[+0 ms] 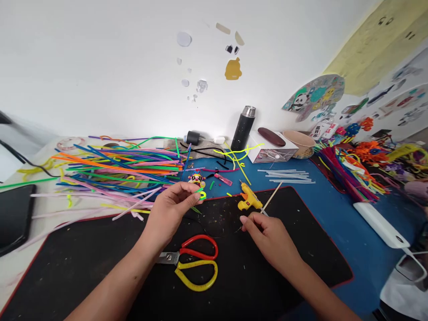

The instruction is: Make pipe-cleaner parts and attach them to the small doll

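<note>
Between the thumb and fingers of my left hand (172, 209) is a small curl of neon green and yellow pipe cleaner (202, 195). A little colourful figure (196, 178) stands just behind it. My right hand (272, 238) is closed in a pinch over the black mat (254, 276); whatever its fingertips hold is too small to make out. Directly beyond that hand lies a yellow hot glue gun (250, 199), with a glue stick at its back end. Scissors (197, 263) with one red and one yellow handle rest on the mat below my left hand.
Many coloured pipe cleaners (127, 165) cover the left of the table. Clear glue sticks (287, 175) lie on the blue surface at right, near a white power bank (381, 225). A black thermos (243, 129) and a tissue box (270, 149) stand against the wall.
</note>
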